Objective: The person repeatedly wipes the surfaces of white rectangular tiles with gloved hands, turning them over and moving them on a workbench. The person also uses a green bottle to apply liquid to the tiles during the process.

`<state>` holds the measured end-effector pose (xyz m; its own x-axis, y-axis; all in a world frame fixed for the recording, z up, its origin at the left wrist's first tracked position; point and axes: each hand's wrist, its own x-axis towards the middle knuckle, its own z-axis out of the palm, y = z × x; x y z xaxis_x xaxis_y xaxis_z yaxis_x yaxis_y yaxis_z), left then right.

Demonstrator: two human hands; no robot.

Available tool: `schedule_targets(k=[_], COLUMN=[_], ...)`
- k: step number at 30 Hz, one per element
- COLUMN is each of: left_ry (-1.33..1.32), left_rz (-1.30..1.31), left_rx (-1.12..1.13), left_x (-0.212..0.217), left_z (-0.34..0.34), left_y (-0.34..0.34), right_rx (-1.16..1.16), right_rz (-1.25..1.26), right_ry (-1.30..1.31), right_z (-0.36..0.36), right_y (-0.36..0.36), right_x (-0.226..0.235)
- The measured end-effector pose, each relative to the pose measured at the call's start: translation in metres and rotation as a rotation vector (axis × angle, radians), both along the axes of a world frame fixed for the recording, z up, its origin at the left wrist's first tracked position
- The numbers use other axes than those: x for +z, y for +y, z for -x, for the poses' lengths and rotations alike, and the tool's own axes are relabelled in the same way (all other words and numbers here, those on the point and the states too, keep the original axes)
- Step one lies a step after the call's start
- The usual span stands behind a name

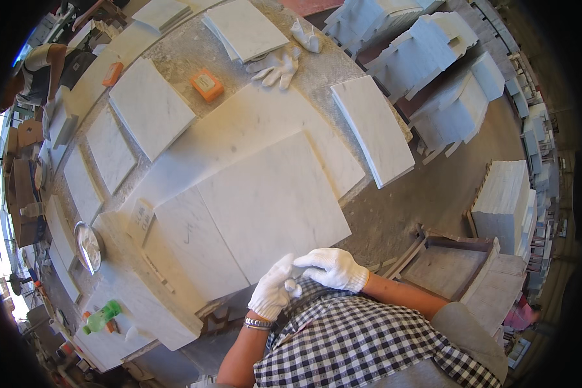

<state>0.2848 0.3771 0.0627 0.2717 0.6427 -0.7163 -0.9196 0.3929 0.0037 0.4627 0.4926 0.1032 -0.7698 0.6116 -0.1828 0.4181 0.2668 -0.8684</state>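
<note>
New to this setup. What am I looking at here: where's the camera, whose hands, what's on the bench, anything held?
There is no machine here: a person works with two hands in white knit gloves. The single picture comes from a wide fisheye camera on that person's head, looking down, so straight edges bend near the rim and the checked shirt fills the lower edge.

The left hand and right hand meet close to the chest, fingertips touching, as if adjusting a glove. Neither holds a tool or a slab.

In front of them lies a large white marble slab on a dusty stone workbench, with more marble tiles around it. Also there: an orange block, a spare pair of white gloves, a round metal dish and a green bottle. Cut stone is stacked at right. Another person works at upper left.
</note>
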Motion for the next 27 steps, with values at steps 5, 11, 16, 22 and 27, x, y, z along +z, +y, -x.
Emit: schedule_targets(k=[5,11,16,22,27], left_ry=[0.737,2.274,2.412,2.497,2.473], left_rz=[0.023,-0.243,0.166,0.119,0.123], left_rx=[-0.229,-0.277,-0.623,-0.621,-0.643], left_x=[0.016,-0.016,-0.052,-0.064,-0.063], left_z=[-0.006,0.020,0.051,0.055,0.055], left_y=[0.015,0.030,0.046,0.042,0.042], right_rx=[-0.040,-0.390,-0.151,-0.064,-0.476], right_rz=[-0.110,-0.501,-0.727,-0.714,-0.109], right_ry=[-0.122,-0.125,-0.389,-0.417,-0.051], right_z=[-0.010,-0.008,-0.007,-0.014,0.000], right_y=[0.024,0.080,0.092,0.091,0.128], right_x=[0.003,-0.018,-0.040,-0.045,-0.042])
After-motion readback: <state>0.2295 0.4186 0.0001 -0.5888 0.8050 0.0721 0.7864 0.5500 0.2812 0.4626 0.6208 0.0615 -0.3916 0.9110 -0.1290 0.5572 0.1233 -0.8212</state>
